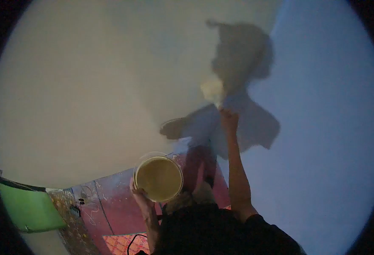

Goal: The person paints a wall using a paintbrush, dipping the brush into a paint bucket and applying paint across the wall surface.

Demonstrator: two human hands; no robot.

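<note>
My left hand (pixel 141 196) grips the lower left rim of a round bucket (pixel 158 179), its thumb over the edge. The bucket's inside looks yellowish-brown, and a thin wire handle lies along its top. My right hand (pixel 229 117) is raised at the wall, its fingers closed around the handle of a pale brush-like tool (pixel 213 90). The tool's wide end is blurred and lies against the cream wall (pixel 76 85), close to the corner with the bluish wall (pixel 323 127).
Shadows of a head and arms fall over both walls. Below lies a reddish floor covering (pixel 119 199) with white spots and a thin cord. A green object (pixel 31 208) stands at the lower left, near an orange patterned mat (pixel 121 243).
</note>
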